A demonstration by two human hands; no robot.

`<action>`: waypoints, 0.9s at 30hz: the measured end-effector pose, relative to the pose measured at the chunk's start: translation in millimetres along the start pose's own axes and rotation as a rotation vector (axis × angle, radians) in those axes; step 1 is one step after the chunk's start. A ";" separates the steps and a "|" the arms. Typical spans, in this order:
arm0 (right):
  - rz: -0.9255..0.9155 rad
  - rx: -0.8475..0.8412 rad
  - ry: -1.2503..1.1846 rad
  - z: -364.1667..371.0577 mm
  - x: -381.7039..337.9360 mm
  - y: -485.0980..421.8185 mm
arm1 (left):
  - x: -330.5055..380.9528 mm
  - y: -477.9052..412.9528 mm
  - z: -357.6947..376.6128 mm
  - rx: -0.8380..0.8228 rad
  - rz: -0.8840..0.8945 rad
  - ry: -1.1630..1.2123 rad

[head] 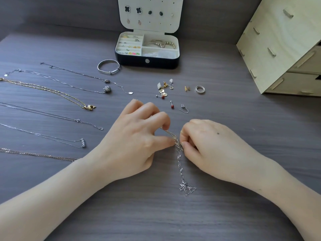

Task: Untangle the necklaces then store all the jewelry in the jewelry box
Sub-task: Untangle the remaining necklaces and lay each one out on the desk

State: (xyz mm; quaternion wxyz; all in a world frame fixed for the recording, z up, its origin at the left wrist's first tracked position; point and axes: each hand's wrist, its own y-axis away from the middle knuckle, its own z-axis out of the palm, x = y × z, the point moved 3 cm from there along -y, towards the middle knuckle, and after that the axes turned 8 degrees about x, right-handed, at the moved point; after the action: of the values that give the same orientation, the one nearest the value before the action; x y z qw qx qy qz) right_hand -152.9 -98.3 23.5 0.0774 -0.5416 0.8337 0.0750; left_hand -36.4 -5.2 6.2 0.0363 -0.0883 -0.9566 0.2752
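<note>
While left hand (135, 141) and right hand (212, 146) pinch the tangled chain (178, 160) (light, limp, kink-prone), fingertip holds beside its knot seem wisest

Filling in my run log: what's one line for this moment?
phase: untangling | left hand: pinches silver chain | right hand: pinches silver chain | jewelry box: open

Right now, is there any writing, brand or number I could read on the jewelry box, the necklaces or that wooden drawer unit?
No readable text in this view.
Jewelry box: no brand; its snap button is too small to read.
Necklace end tag: too small to read.
Tangled chain: no tag shows.
Wooden drawer unit: no lettering shows.
</note>
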 end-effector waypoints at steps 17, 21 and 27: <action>0.104 -0.040 -0.117 -8.0 18.0 6.6 | -0.2 3.9 1.9 0.006 -0.008 0.063; 0.134 0.012 -0.208 -12.2 24.8 1.9 | -1.3 3.4 1.7 0.008 -0.039 0.102; 0.159 0.099 -0.348 -2.0 24.8 -9.3 | -0.9 3.1 3.6 -0.037 -0.029 0.127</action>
State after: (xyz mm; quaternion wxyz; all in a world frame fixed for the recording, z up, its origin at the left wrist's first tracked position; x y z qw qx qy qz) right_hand -154.4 -124.6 19.8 0.2405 -0.4486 0.8505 0.1323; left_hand -35.4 -4.7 1.5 0.0995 -0.0924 -0.9585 0.2507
